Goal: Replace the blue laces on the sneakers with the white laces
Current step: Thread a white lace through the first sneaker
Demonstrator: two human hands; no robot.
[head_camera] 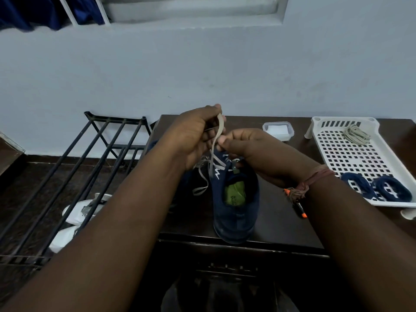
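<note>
A navy sneaker with a green insole stands on the dark table, heel toward me. A white lace runs through its eyelets and rises taut above the shoe. My left hand grips the upper part of that lace. My right hand pinches the same lace lower down, just above the eyelets. A loose lace end hangs to the shoe's left. Two coiled blue laces lie in the white tray, and a bundled white lace sits at its far end.
The white perforated tray fills the table's right side. A small clear lidded box stands at the back. An orange-and-black marker lies by my right wrist. A black metal shoe rack stands left, with white shoes under it.
</note>
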